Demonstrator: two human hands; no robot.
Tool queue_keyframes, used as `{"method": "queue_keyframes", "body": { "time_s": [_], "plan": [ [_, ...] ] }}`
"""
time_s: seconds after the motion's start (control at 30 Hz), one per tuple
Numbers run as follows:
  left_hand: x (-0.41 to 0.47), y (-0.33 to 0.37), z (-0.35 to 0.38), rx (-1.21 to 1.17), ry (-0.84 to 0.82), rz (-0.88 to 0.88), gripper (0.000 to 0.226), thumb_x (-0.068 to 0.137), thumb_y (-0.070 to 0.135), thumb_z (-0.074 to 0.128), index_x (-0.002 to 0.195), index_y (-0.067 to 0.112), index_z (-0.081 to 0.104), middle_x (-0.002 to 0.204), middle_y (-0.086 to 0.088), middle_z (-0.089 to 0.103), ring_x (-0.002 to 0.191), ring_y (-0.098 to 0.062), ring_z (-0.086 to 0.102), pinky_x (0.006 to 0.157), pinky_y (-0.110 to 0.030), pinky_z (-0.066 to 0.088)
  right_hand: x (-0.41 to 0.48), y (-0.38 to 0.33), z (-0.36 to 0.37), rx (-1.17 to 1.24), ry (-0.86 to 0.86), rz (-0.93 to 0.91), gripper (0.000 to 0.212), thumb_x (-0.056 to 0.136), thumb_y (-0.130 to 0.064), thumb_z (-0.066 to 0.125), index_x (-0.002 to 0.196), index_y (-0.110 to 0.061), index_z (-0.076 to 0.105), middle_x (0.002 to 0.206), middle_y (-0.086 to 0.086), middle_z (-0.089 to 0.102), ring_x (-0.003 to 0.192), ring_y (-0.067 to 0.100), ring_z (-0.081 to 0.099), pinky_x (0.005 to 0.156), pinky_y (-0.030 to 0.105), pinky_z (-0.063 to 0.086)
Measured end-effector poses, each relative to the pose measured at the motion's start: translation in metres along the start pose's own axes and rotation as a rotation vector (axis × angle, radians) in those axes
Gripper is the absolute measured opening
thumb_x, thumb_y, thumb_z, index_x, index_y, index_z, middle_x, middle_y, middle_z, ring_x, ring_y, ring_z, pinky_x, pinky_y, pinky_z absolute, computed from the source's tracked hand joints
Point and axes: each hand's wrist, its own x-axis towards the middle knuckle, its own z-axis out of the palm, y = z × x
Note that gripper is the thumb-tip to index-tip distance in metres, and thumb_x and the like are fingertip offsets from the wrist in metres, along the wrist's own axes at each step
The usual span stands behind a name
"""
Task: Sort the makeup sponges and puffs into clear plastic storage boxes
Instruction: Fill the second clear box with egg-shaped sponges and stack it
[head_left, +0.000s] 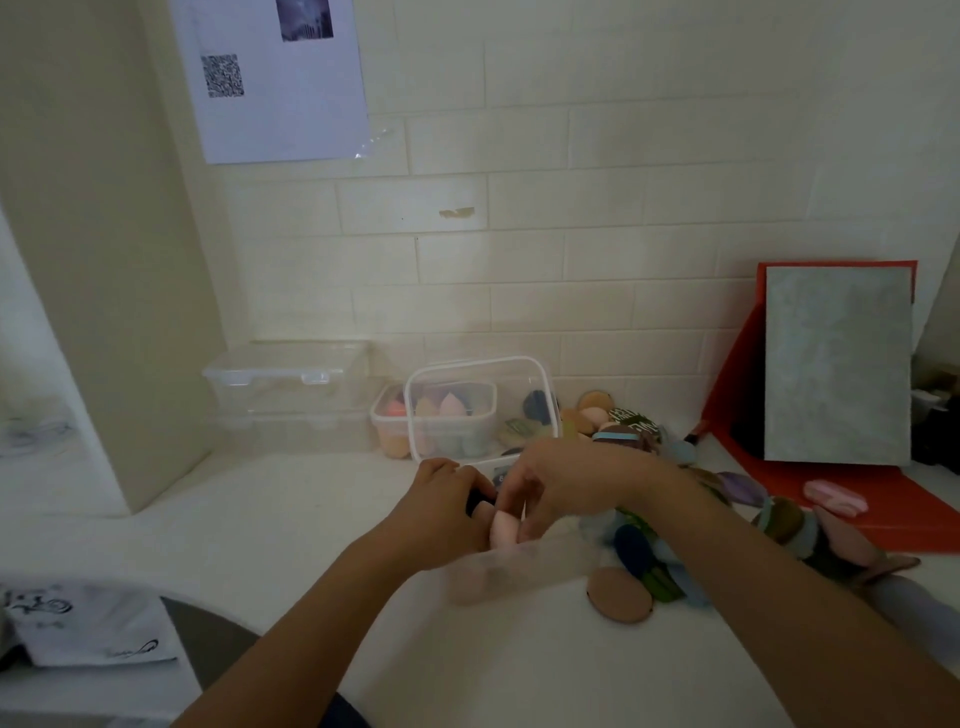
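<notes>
Hands meet mid-counter (311, 519). Right hand (563, 480) pinches pink puff (505, 529), probably separating it for sorting. Left hand (444, 506) curled; grip unclear. Sponge-filled clear box (387, 434) at back edge; unsorted puff pile (644, 561) toward right edge.

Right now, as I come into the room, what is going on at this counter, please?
A person is sorting makeup sponges. The left hand and the right hand together hold a pink sponge just above a blurred clear box at the front of the counter. Behind them, an open box already holds teardrop sponges, and closed boxes are stacked to its left. A pile of mixed puffs lies loose on the right.
</notes>
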Motion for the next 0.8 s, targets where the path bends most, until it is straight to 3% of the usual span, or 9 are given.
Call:
{"method": "queue_keyframes", "body": {
  "time_s": [0.17,0.3,0.4,0.5,0.6,0.73,0.8],
  "plan": [
    [0.001,-0.004,0.002,0.045,-0.063,-0.021,0.028,0.083,0.026,0.053,0.111,0.026,0.056,0.107,0.007,0.051,0.116,-0.016,0.032,0.089,-0.02,0.025,0.013,0.002,0.019,-0.162,0.073,0.051,0.013,0.079,-0.026,0.072,0.088,-0.02,0.065,0.089,0.003,0.067,0.078,0.018,0.059,0.069,0.029,0.049],
    [0.001,-0.005,0.003,0.044,-0.072,-0.008,0.031,0.083,0.03,0.055,0.114,0.03,0.055,0.116,0.008,0.051,0.118,-0.014,0.029,0.092,-0.019,0.022,0.01,0.005,0.018,-0.083,0.052,0.128,0.005,0.083,-0.024,0.069,0.083,-0.019,0.068,0.086,0.005,0.071,0.072,0.013,0.058,0.062,0.019,0.044],
    [0.0,-0.005,0.002,0.042,-0.057,0.011,0.032,0.086,0.029,0.055,0.117,0.028,0.053,0.118,0.008,0.049,0.12,-0.013,0.029,0.094,-0.018,0.022,0.011,0.003,0.016,-0.096,-0.004,0.12,0.022,0.081,-0.031,0.072,0.066,-0.032,0.056,0.067,-0.012,0.059,0.064,0.006,0.051,0.057,0.016,0.04],
    [-0.001,-0.008,0.001,0.004,-0.092,0.005,0.036,0.084,0.031,0.057,0.119,0.029,0.051,0.117,0.01,0.046,0.123,-0.011,0.026,0.1,-0.021,0.025,0.009,0.004,0.011,-0.009,-0.086,0.119,0.008,0.083,-0.028,0.069,0.089,-0.022,0.069,0.074,-0.012,0.061,0.069,0.003,0.054,0.065,0.014,0.043],
    [-0.001,-0.009,0.001,-0.011,-0.087,0.02,0.034,0.084,0.029,0.056,0.118,0.03,0.052,0.11,0.015,0.043,0.121,-0.008,0.025,0.098,-0.02,0.024,-0.002,0.006,0.002,0.138,-0.143,0.14,0.025,0.091,-0.023,0.06,0.114,-0.014,0.067,0.102,0.0,0.071,0.085,0.005,0.063,0.074,0.01,0.047],
    [0.0,-0.004,0.002,-0.031,-0.052,0.011,0.017,0.089,0.031,0.047,0.105,0.032,0.052,0.106,0.013,0.045,0.115,-0.009,0.028,0.092,-0.018,0.023,0.005,0.005,0.009,0.199,-0.098,0.149,0.029,0.089,-0.031,0.063,0.104,-0.007,0.071,0.099,0.009,0.073,0.084,0.013,0.068,0.086,0.025,0.055],
    [-0.003,-0.006,-0.001,-0.031,-0.108,0.014,0.021,0.089,0.042,0.033,0.097,0.033,0.05,0.11,0.012,0.048,0.113,-0.01,0.03,0.092,-0.016,0.021,0.013,0.004,0.016,0.054,-0.004,0.137,0.032,0.085,-0.039,0.066,0.094,-0.009,0.072,0.091,0.008,0.074,0.076,0.015,0.066,0.083,0.033,0.055]
  ]
}}
